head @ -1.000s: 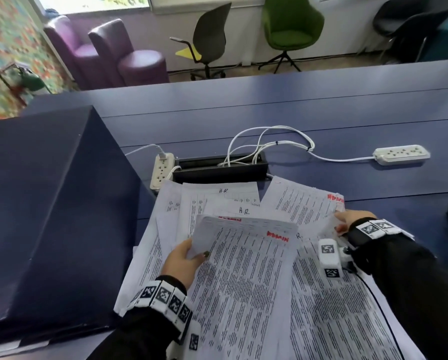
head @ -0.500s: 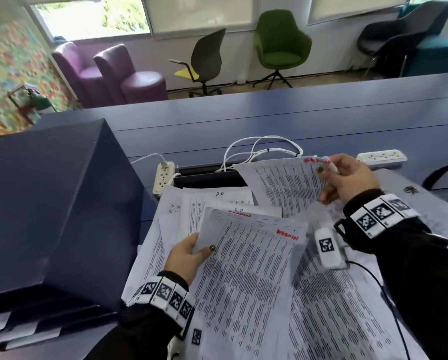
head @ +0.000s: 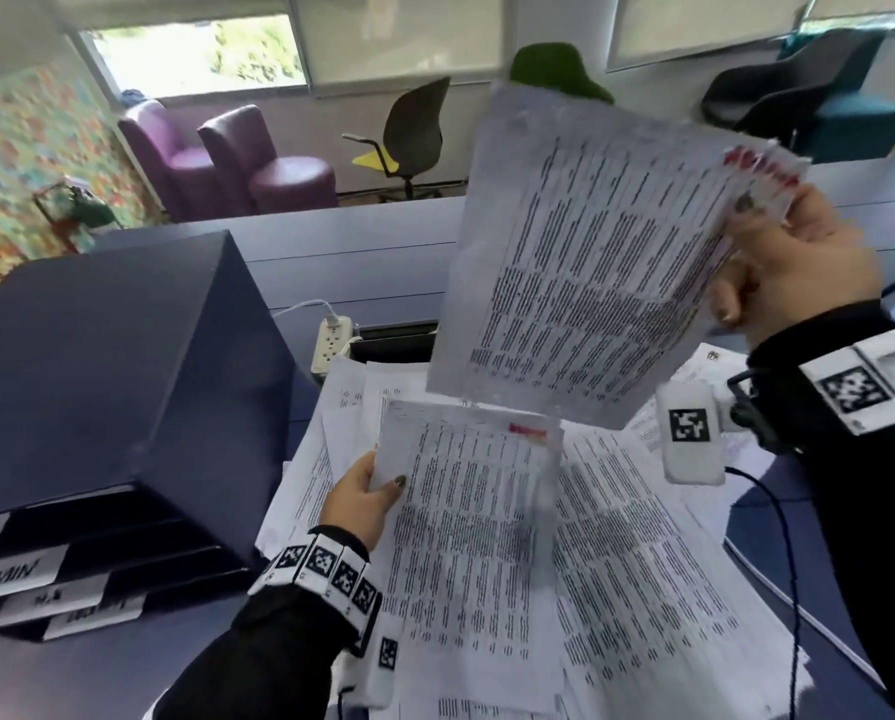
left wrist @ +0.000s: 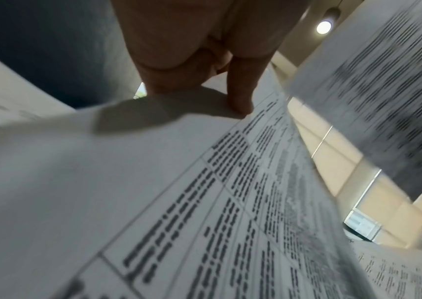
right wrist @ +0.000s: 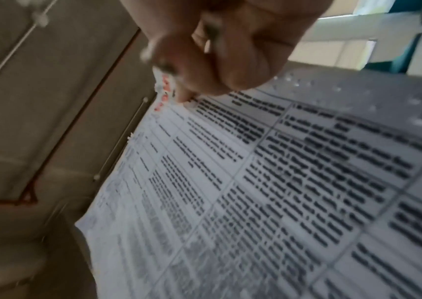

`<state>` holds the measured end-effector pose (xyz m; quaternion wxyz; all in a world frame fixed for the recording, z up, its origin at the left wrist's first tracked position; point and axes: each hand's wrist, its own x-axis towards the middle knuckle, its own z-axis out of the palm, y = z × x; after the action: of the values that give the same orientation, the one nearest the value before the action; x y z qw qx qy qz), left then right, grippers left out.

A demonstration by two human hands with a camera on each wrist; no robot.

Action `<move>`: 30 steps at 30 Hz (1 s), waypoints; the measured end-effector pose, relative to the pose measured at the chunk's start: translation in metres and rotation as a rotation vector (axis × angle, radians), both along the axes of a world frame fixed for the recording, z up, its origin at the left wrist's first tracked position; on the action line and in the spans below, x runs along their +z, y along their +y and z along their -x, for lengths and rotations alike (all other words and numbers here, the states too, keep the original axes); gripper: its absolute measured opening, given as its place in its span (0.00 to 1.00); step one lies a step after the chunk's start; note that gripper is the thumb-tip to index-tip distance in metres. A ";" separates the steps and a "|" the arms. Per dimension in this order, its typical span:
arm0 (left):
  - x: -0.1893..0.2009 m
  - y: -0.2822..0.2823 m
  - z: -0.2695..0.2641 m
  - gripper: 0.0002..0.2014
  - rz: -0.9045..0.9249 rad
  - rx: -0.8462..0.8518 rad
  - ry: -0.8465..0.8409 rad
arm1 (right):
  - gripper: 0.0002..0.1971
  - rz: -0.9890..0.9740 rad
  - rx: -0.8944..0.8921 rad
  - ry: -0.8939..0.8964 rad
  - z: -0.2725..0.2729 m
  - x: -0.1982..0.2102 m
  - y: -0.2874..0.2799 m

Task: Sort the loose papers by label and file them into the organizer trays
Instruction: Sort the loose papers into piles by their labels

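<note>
My right hand [head: 778, 252] pinches a printed sheet with a red label [head: 585, 262] by its top corner and holds it up in the air; the same sheet [right wrist: 268, 192] fills the right wrist view. My left hand [head: 370, 498] grips the left edge of a second red-labelled sheet [head: 466, 517], thumb on top, just above the loose paper pile [head: 643, 589]. In the left wrist view my fingers [left wrist: 240, 89] press on that sheet [left wrist: 153, 192]. The dark blue organizer [head: 123, 366] stands at the left, its labelled trays [head: 30, 579] facing me.
A white power strip [head: 331, 343] and a black cable box [head: 388, 343] lie behind the pile on the blue table [head: 372, 262]. A cable [head: 788, 537] runs from my right wrist over the papers. Chairs stand beyond the table.
My right hand picked a red-labelled sheet off the pile and raised it high and to the right. My left hand kept its hold on the other sheet.
</note>
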<state>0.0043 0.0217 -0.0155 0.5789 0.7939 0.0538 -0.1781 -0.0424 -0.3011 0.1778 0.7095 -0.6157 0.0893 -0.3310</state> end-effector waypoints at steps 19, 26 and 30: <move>-0.032 -0.025 0.027 0.18 -0.218 -0.061 0.051 | 0.04 0.564 0.275 1.266 0.028 -0.197 0.044; -0.030 -0.024 0.031 0.25 -0.108 -0.122 0.078 | 0.10 0.513 0.255 1.282 0.032 -0.209 0.034; -0.037 -0.022 0.032 0.21 -0.128 -0.155 0.057 | 0.07 0.482 0.278 1.217 0.034 -0.205 0.041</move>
<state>-0.0281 0.0002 -0.0523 0.5098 0.8256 0.0200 -0.2410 -0.0761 -0.2601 -0.0275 0.4115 -0.8396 0.3168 0.1593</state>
